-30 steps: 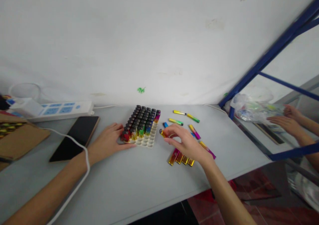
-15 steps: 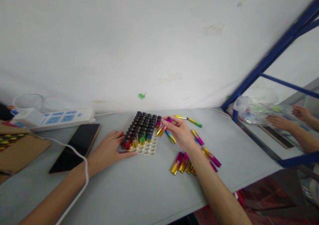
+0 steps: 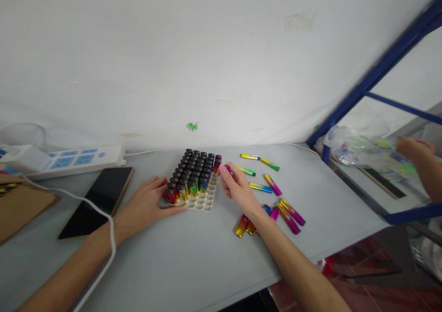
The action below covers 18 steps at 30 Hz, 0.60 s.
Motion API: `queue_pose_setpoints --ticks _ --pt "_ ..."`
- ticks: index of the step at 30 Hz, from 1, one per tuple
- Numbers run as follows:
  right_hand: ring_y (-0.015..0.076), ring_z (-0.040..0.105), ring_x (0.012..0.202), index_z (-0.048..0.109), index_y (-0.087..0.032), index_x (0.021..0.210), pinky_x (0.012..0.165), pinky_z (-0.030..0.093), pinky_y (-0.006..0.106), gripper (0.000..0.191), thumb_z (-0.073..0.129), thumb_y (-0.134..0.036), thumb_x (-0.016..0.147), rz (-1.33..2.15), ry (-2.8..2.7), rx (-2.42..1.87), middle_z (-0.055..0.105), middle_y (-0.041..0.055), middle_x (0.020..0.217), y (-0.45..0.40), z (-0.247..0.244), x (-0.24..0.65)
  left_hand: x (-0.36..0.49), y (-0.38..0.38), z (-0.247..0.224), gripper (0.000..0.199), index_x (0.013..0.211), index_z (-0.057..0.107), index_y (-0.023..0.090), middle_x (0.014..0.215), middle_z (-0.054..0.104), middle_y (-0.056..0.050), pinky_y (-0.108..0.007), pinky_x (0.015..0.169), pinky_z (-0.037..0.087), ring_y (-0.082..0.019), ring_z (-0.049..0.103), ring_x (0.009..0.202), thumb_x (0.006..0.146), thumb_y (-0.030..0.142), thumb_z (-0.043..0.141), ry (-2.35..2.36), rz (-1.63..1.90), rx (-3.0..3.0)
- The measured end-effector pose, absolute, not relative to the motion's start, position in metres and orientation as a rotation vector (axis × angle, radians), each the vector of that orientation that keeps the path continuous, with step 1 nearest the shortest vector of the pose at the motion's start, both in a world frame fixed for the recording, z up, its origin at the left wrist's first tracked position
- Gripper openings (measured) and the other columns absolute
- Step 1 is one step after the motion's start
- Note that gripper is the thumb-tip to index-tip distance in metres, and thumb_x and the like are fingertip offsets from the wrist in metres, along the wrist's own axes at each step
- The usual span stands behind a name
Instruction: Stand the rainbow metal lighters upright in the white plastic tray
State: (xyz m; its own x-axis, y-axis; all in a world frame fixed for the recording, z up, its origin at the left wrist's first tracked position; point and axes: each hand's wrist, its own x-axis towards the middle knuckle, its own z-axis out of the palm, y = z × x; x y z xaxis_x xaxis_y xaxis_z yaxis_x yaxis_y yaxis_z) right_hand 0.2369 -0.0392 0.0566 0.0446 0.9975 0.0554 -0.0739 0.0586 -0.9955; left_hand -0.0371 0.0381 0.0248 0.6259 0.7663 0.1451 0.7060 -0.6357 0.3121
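Grey tabletop (image 3: pixel 165 261): right hand (image 3: pixel 237 186) pinches a mostly hidden purple lighter (image 3: pixel 227 168); left hand (image 3: pixel 142 207) touches tray (image 3: pixel 208 202), fingertips partly obscured, grip unclear.

Glossy, metallic-looking sticks (image 3: pixel 272 184), smooth matt tabletop (image 3: pixel 193 256), glassy phone screen (image 3: pixel 111 185)

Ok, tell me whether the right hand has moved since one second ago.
Yes. Judged against the green mark on the wall, the right hand has moved left, closer to the tray.
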Motion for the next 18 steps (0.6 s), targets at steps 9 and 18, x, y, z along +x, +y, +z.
queue_pose_setpoints --ticks 9,18 --pt "0.0129 0.035 0.058 0.037 -0.026 0.063 0.056 0.026 0.028 0.04 0.052 -0.043 0.095 0.752 -1.261 -1.418 0.036 -0.006 0.058 -0.034 0.036 0.243 -0.036 0.036 0.03 0.068 0.09 0.077 0.023 0.104 0.075 -0.012 -0.048 0.101 0.052 -0.035 0.066 0.105 0.079 0.089 0.065 1.204 0.359 2.595" --pt "0.0169 0.054 0.07 0.054 -0.025 0.098 0.066 0.043 0.029 0.036 0.051 -0.06 0.105 0.644 -1.334 -1.475 0.057 -0.0039 0.076 -0.035 0.041 0.247 -0.035 0.038 0.029 0.068 0.092 0.078 0.023 0.103 0.074 -0.012 -0.049 0.101 0.052 -0.035 0.067 0.103 0.078 0.088 0.066 1.19 0.356 2.602"
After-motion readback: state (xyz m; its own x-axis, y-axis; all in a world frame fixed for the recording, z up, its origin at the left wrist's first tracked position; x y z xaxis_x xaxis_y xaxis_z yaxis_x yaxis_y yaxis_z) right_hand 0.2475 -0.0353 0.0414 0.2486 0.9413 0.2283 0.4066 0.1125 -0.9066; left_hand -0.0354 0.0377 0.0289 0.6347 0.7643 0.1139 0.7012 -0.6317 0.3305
